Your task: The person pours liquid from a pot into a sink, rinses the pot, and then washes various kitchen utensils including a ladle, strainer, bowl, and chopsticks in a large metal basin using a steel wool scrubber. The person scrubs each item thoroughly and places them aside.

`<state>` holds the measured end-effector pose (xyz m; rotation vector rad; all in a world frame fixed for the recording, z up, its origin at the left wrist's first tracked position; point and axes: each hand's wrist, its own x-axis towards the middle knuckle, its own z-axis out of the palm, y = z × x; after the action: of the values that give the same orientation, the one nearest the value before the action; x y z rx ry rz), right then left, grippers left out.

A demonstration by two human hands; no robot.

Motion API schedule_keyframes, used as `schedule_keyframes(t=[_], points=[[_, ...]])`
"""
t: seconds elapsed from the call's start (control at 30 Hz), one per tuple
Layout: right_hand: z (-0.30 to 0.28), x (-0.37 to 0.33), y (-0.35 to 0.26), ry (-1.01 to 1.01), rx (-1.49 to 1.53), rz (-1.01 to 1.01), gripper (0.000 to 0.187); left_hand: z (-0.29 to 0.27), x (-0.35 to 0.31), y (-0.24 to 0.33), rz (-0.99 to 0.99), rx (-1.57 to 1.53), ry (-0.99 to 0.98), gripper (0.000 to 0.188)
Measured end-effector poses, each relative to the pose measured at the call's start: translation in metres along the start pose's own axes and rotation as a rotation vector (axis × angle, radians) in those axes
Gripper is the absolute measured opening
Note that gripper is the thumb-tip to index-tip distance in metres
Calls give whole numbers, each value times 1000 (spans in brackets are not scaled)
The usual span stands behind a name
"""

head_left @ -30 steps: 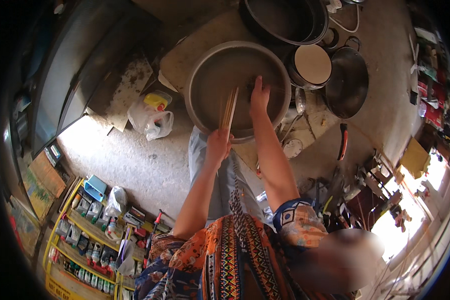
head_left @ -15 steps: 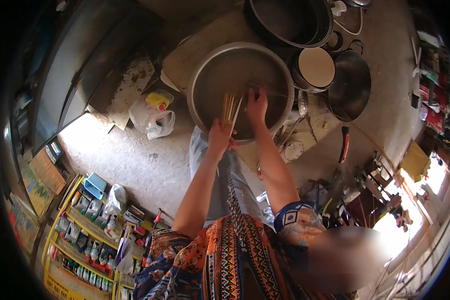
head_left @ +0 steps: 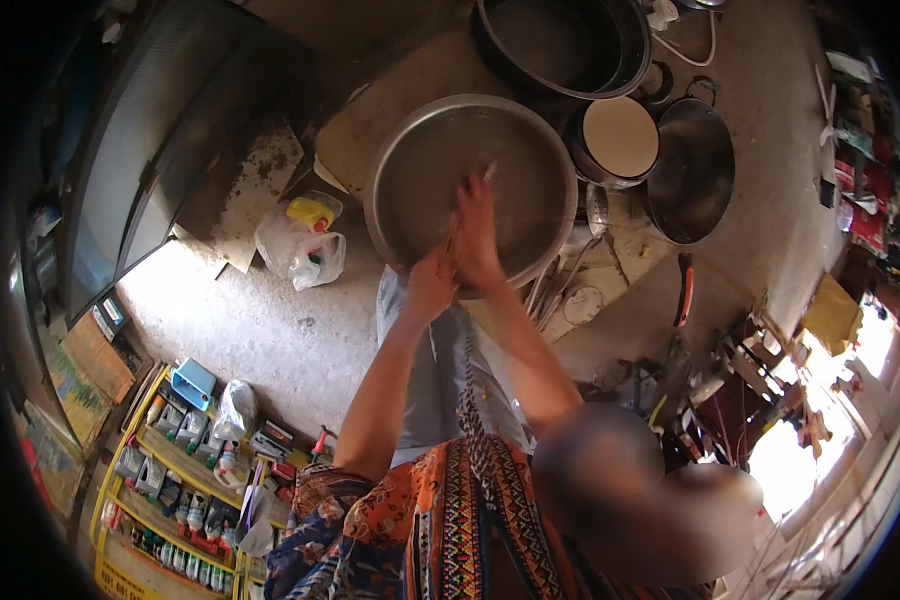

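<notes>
My left hand (head_left: 433,285) is closed round a bundle of brown chopsticks (head_left: 453,232) at the near rim of a wide metal basin (head_left: 378,200). Only a narrow strip of the bundle shows. My right hand (head_left: 477,235) lies along its right side, fingers stretched out over the basin and slightly blurred, covering most of the chopsticks. Cloudy water (head_left: 420,160) appears to fill the basin. A small pale bit, too blurred to name, shows by the right fingertips.
Behind the basin stands a large dark pot (head_left: 485,45). To the right are a pot with a pale round top (head_left: 620,137) and a dark wok (head_left: 695,170). A plastic bag (head_left: 300,252) lies left; a yellow rack of bottles (head_left: 175,440) stands at the lower left.
My right hand has moved from beside the chopsticks down and left onto them, its fingers now straightened. The chopsticks, fanned and plain before, are now mostly covered.
</notes>
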<state>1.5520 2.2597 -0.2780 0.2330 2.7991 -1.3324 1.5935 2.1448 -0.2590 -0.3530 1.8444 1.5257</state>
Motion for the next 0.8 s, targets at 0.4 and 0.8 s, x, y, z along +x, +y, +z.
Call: schedule_keyframes(t=[0.4, 0.8], points=[[-23, -25, -33, -38, -18, 122, 52, -4, -23, 28, -2, -4, -18, 28], [-70, 36, 47, 302, 512, 465, 31, 14, -63, 29, -112, -70, -30, 21]])
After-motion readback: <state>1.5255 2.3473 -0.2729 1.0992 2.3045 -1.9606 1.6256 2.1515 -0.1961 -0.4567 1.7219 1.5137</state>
